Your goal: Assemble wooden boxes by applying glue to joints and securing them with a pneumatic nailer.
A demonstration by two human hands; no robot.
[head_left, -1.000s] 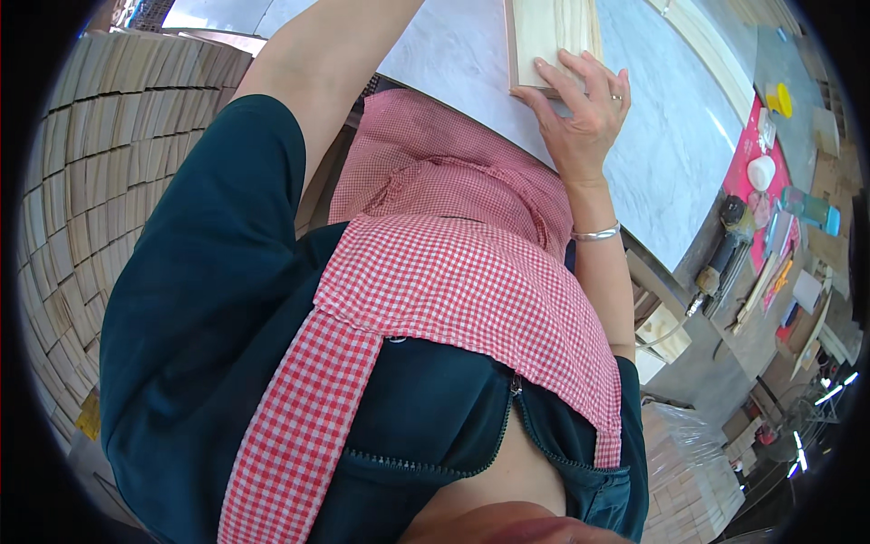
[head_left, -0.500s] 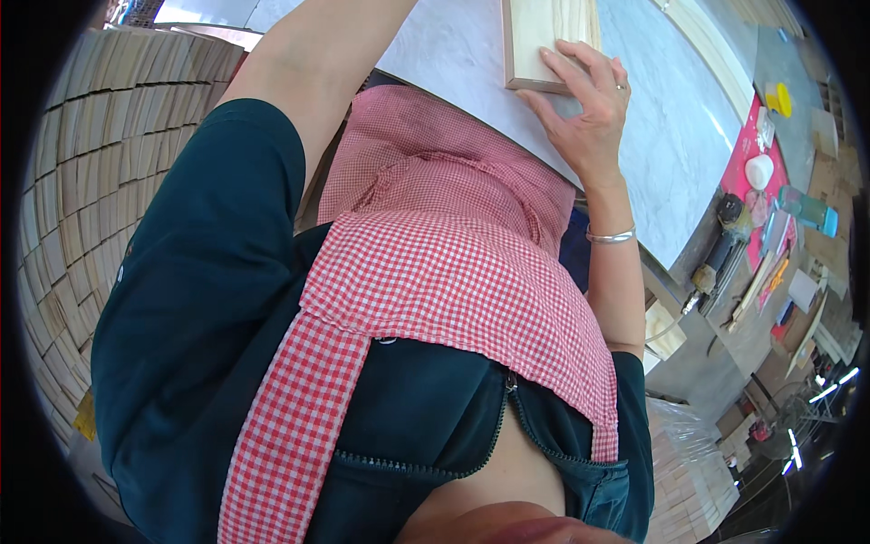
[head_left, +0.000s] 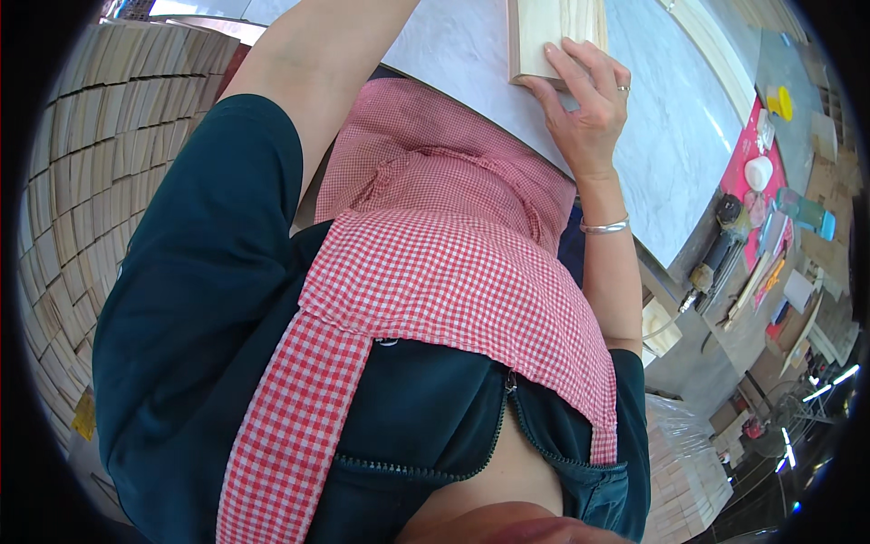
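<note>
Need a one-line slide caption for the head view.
Right hand grasps the near end of a pale wooden piece on a marbled tabletop; left hand out of frame.

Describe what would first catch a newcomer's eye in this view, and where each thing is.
Most likely the red-and-white checked apron, filling the middle. Next, near the top, the right hand rests on the near end of a pale wooden piece on the marbled tabletop. Stacked wooden slats along the left side would probably draw the eye too.
</note>
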